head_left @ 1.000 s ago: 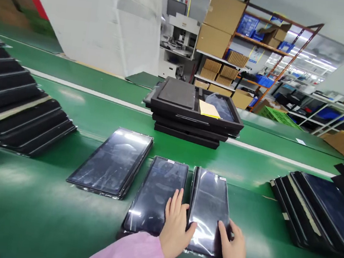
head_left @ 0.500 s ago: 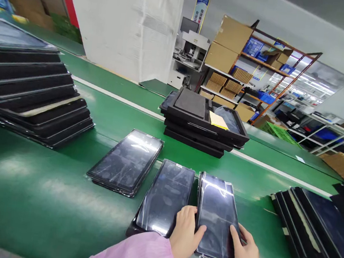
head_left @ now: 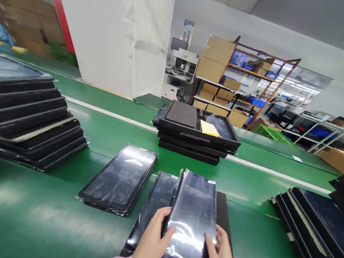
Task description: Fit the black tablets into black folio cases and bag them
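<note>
Between both hands is a thin stack of film-wrapped screen panels (head_left: 194, 215), dark and glossy, with a small white label at the top edge. My left hand (head_left: 152, 239) grips its left side, thumb on the glass. On the opposite edge my right hand (head_left: 221, 254) is closed, its thumb also on top. The held panels overlap another screen panel (head_left: 154, 204), hiding its right part. A black foam tray (head_left: 225, 219) shows beneath and to the right. Left of these lies a separate low pile of screen panels (head_left: 119, 177) on the green work surface (head_left: 55, 215).
Black trays with panels form a tall leaning stack (head_left: 22, 119) at left and another stack (head_left: 316, 230) at right. Farther back stands a tray pile (head_left: 192, 138) bearing a yellow note (head_left: 209, 128). Beyond are a white pillar (head_left: 109, 29) and a shelf rack (head_left: 257, 72).
Both hands have raised the right-hand panels and shifted them left over the neighbouring panel. The black foam on the right has come into sight. The camera view has tilted up somewhat.
</note>
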`<state>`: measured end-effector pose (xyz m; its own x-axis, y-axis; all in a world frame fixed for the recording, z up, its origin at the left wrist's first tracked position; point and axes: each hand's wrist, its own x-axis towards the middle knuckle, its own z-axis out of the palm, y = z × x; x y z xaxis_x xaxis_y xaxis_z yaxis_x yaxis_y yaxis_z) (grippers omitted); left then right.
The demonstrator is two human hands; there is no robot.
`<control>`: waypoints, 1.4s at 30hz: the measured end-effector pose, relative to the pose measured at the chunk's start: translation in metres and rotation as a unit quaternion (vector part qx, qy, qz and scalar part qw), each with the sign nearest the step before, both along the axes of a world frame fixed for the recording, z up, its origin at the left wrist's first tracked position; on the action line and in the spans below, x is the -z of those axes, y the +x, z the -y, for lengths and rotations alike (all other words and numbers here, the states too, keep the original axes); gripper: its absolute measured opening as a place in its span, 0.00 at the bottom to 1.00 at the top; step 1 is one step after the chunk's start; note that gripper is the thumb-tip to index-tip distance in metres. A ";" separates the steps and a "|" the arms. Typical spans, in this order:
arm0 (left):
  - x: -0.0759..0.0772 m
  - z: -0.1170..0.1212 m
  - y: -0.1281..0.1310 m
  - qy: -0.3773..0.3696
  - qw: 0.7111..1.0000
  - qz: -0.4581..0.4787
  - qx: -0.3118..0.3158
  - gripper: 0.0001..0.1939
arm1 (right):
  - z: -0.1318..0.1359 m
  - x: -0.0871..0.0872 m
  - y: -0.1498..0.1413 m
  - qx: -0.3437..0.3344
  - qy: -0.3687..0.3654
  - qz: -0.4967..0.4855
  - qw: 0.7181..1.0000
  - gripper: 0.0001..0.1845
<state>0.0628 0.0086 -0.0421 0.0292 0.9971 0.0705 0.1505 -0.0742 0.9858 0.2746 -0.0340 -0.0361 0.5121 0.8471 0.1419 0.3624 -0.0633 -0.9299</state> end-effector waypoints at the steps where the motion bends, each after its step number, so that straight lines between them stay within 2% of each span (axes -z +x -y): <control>1: 0.011 -0.002 -0.014 0.013 0.999 -0.026 -0.038 0.18 | -0.002 0.007 -0.010 -0.043 -0.009 -0.022 0.999 0.18; 4: 0.044 -0.005 -0.051 0.017 0.992 -0.087 -0.094 0.18 | -0.008 0.025 -0.038 -0.129 -0.030 -0.052 0.990 0.19; 6: 0.057 -0.005 -0.065 -0.002 0.988 -0.112 -0.110 0.20 | -0.011 0.034 -0.052 -0.131 -0.034 -0.016 0.991 0.19; 8: 0.061 -0.005 -0.072 -0.036 0.985 -0.127 -0.112 0.24 | -0.013 0.042 -0.064 -0.103 -0.031 0.047 0.993 0.19; 11: 0.051 -0.009 -0.073 -0.089 0.981 -0.138 -0.103 0.30 | -0.015 0.051 -0.076 -0.056 -0.015 0.149 0.987 0.19; 14: 0.037 -0.015 -0.071 -0.139 0.976 -0.142 -0.089 0.36 | -0.017 0.057 -0.078 -0.056 -0.021 0.222 0.973 0.20; 17: 0.024 -0.020 -0.070 -0.161 0.975 -0.128 -0.079 0.36 | -0.019 0.058 -0.070 -0.073 -0.041 0.251 0.964 0.21; 21: 0.010 -0.028 -0.070 -0.171 0.979 -0.061 -0.093 0.36 | -0.021 0.043 -0.058 -0.140 -0.086 0.214 0.963 0.22; 25: -0.005 -0.042 -0.071 -0.221 0.970 0.000 -0.099 0.45 | -0.022 0.019 -0.060 -0.147 -0.117 0.176 0.966 0.23; 26: -0.008 -0.045 -0.071 -0.233 0.969 0.004 -0.078 0.46 | -0.022 0.014 -0.062 -0.142 -0.119 0.163 0.969 0.23; 28: -0.014 -0.048 -0.070 -0.243 0.970 0.009 0.003 0.44 | -0.023 0.008 -0.066 -0.123 -0.119 0.131 0.976 0.23; 30: -0.017 -0.047 -0.068 -0.224 0.972 0.002 0.065 0.39 | -0.023 0.007 -0.068 -0.101 -0.110 0.091 0.985 0.24; 31: -0.018 -0.045 -0.066 -0.208 0.976 -0.010 0.069 0.37 | -0.024 0.008 -0.069 -0.092 -0.102 0.073 0.988 0.24; 35: -0.016 -0.040 -0.059 -0.158 0.985 -0.063 -0.034 0.31 | -0.027 0.012 -0.068 -0.065 -0.053 0.012 0.996 0.22; 37: -0.018 -0.040 -0.053 -0.155 0.986 -0.037 -0.055 0.30 | -0.030 0.014 -0.066 -0.053 -0.042 -0.009 0.998 0.23; 42: -0.038 -0.043 -0.041 -0.140 0.986 0.093 0.005 0.30 | -0.036 0.014 -0.061 -0.029 -0.048 -0.038 0.998 0.27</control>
<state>0.0219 0.0520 -0.0045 0.0524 0.9779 -0.2024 -0.0343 0.2044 0.9783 0.2138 0.0019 -0.0503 0.4682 0.8834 0.0211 0.2966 -0.1346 -0.9455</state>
